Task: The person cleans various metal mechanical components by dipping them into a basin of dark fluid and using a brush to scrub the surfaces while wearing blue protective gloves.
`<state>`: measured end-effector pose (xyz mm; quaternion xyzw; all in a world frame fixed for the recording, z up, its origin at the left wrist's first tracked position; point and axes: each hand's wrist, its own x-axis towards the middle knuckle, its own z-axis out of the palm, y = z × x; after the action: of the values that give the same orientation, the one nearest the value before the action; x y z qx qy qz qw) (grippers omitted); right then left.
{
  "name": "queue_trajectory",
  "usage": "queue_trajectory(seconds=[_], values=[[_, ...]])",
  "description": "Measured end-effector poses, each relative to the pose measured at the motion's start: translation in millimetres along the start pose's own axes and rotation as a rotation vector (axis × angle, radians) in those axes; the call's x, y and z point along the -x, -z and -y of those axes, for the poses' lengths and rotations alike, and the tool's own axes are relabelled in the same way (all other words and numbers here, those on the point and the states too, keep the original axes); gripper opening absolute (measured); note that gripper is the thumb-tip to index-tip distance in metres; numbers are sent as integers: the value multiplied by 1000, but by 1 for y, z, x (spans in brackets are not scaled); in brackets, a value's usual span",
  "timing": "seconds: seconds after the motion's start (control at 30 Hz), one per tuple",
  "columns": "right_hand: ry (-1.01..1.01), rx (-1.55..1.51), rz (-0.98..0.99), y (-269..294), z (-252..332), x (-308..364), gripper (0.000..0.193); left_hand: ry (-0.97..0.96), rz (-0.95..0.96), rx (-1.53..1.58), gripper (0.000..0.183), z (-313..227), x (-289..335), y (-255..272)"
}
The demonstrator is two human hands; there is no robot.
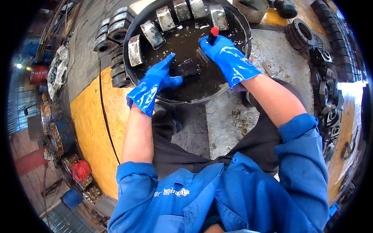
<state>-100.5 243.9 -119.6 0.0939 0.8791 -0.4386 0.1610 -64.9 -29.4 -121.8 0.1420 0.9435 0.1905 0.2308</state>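
Along the far left, a red drum-shaped thing (39, 74) stands near a crumpled pale sheet (58, 72), with a red bundle (81, 171) below. Next comes a yellow board (87, 105), crossed by a thin dark cable (103, 105), and above it half-round metal pieces (118, 29), stacked just outside a wide, round black tub (136, 28). Six pale-faced metal blocks (166, 18) line the tub's left and far wall, around dark liquid (167, 42) flecked with white. Over its near side the left grip (157, 75), in a wet blue glove, is spread, thumb apart from fingers, beside a dark block (188, 68) lying in the liquid between the hands; whether they touch, I cannot tell. The right grip (222, 48), gloved alike, pinches a red-tipped black handle (214, 34) and hides much of it, so its lower end is unclear. Past the rim sit an open pan (254, 16), darker inside, then stacked metal rings (302, 33) and greasy metal parts (328, 91) crowding the right side.
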Motion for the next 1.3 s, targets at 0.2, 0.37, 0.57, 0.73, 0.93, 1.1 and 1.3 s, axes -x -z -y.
queue_trajectory(seconds=[0.2,0.37,0.57,0.73,0.93,1.1,1.3], values=[[120,-114,-58,5,-9,1,46,-81,-22,-94,116,-57,-33,-30],[67,-38,-7,23,11,11,40,-55,-143,-394,116,-75,-39,-53],[123,17,-59,41,18,21,47,181,29,-329,99,-93,-47,-45],[154,-10,-72,51,21,27,48,173,34,-321,100,-91,-46,-44],[177,43,-124,59,28,29,47,157,-40,-305,106,-90,-47,-47],[220,81,-177,58,9,7,49,99,-125,-144,108,-98,-48,-37],[97,54,-98,72,30,13,48,65,-328,93,113,-90,-29,-26]])
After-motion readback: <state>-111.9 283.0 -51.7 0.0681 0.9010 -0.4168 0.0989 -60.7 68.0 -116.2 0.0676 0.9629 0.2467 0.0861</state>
